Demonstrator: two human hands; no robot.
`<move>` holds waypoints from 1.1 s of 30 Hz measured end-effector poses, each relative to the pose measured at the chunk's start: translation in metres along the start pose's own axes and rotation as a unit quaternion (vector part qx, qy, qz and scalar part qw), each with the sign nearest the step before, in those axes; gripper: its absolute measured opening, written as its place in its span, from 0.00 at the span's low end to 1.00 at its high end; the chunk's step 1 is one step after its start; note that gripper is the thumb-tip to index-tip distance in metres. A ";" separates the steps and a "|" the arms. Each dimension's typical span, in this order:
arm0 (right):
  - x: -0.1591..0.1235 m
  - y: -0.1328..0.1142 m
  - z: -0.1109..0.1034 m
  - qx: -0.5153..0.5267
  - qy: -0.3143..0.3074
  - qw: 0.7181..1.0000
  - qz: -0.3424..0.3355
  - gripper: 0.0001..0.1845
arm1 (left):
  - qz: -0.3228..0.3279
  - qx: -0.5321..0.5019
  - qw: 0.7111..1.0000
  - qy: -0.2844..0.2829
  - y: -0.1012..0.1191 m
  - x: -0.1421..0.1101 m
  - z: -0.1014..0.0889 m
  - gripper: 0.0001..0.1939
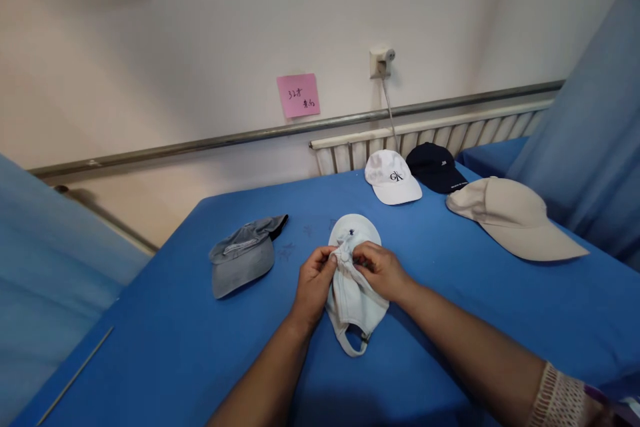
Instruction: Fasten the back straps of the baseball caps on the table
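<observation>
A pale, whitish baseball cap (pixel 357 300) lies on the blue-covered table, its brim pointing away from me and its back strap opening towards me. My left hand (pixel 316 280) pinches the crown cloth from the left. From the right, my right hand (pixel 381 270) pinches the same crown near its top, fingers closed. Between the hands the cloth is bunched into folds, and a small dark mark shows in front of them. To the left, apart from my hands, rests a grey cap (pixel 245 263) with a crumpled crown.
At the back right sit a white cap (pixel 393 177) with dark letters, a black cap (pixel 435 167) and a larger beige cap (pixel 517 213). Behind the blue table (pixel 165 333) are a rail (pixel 215 142), a radiator (pixel 480 133) and a plugged socket (pixel 381 63). Blue curtains (pixel 590 120) flank both sides.
</observation>
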State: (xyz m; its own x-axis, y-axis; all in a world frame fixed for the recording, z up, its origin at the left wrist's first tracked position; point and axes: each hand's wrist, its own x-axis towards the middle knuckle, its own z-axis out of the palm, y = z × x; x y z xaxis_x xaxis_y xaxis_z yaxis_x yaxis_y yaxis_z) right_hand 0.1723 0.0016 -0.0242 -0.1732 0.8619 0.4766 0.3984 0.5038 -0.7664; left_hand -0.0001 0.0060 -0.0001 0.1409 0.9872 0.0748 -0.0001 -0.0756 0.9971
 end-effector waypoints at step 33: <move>-0.004 -0.008 -0.013 -0.041 0.036 0.996 -0.074 0.10 | -0.042 -0.064 0.996 -0.044 0.008 -0.008 0.003 0.14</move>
State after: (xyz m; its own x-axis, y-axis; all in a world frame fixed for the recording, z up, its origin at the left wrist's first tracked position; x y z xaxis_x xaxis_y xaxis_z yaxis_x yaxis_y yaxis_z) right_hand 0.1818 -0.0070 -0.0145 -0.1722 0.7706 0.6136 0.4453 0.6166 -0.6493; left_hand 0.0016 -0.0029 0.0073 0.2313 0.9729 -0.0051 -0.1105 0.0314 0.9934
